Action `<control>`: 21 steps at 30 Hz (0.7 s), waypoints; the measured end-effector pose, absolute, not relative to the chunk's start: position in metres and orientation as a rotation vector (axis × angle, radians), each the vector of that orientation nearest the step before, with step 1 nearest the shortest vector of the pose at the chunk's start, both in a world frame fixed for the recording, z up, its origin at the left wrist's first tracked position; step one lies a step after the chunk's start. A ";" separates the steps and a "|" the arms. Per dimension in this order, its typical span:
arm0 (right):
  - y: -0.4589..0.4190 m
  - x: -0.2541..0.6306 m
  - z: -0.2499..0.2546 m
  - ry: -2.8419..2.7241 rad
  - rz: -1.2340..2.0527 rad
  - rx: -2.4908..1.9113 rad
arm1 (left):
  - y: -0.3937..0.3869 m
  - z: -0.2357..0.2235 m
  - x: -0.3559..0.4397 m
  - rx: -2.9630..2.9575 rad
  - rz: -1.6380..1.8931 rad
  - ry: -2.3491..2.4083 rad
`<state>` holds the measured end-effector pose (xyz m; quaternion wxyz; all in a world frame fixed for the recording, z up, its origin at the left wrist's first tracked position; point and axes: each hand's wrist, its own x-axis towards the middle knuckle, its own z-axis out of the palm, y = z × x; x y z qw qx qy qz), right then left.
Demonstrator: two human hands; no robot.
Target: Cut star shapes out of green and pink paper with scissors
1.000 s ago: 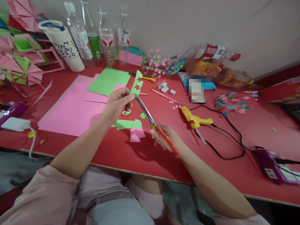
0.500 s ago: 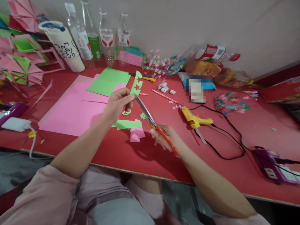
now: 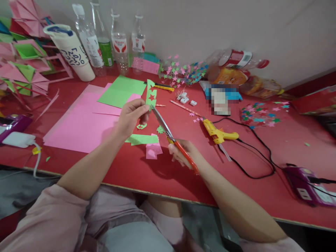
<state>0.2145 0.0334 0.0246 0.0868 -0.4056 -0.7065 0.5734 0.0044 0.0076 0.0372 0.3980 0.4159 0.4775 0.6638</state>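
Observation:
Between thumb and fingers, my left hand (image 3: 135,113) pinches a narrow green paper strip (image 3: 151,91) with star-shaped holes in it. My right hand (image 3: 183,154) is wrapped round the orange handles of a pair of scissors (image 3: 168,132). The blade tips meet the lower end of the strip, right beside my left fingertips. Under the hands lie flat green paper strips (image 3: 144,139), pink paper pieces (image 3: 153,152) and a small heap of green stars (image 3: 160,129). Large pink sheets (image 3: 78,120) and a green sheet (image 3: 122,91) lie left of my left hand.
A yellow glue gun (image 3: 219,133) with a black cord lies to the right. Several bottles and a white tumbler (image 3: 76,56) stand along the wall. Clear containers of paper stars (image 3: 183,71) sit at the back. A yellow cutter (image 3: 164,87) lies behind the strip.
The green strip has turned slightly, its upper end swinging left. Both hands stay almost where they were, with the scissor tips still at the strip.

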 end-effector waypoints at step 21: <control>0.018 0.215 0.027 -2.004 1.743 -1.143 | 0.006 0.032 0.022 1.022 1.701 1.066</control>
